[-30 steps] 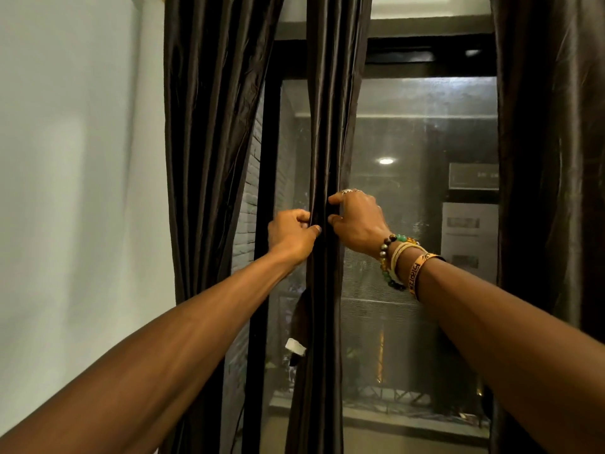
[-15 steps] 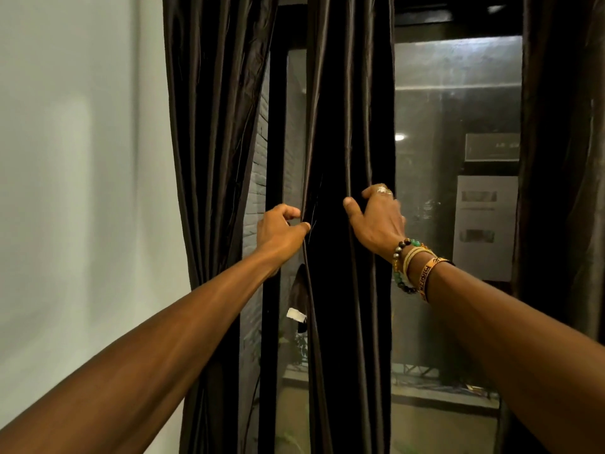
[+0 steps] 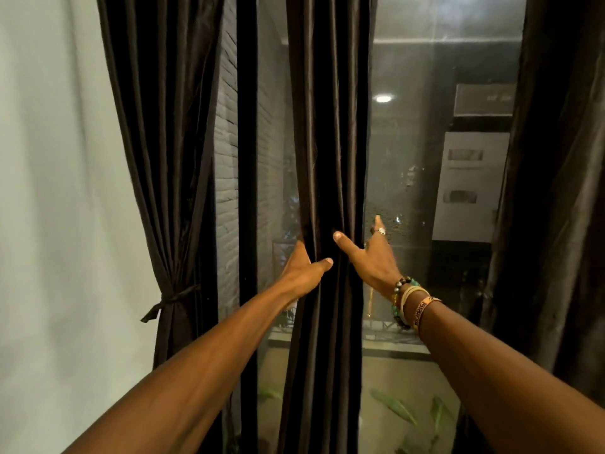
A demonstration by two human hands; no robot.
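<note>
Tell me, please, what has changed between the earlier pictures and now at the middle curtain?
The right hand has loosened its grip, fingers now straight, only the thumb on the dark brown satin curtain panel, which has spread wider. The left hand still pinches its left edge; the tied-back side curtain is unchanged.

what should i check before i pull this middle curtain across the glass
1. Grip of left hand on middle curtain: ok, thumb in front and fingers behind its left edge.
2. Grip of right hand: not ok, thumb and one finger are straight and only touch the right edge.
3. The left curtain is out of the way: ok, held by its tieback.
4. The right curtain is apart from the hands: ok.
5. Top of the middle curtain slides freely: cannot tell, out of view.
</note>
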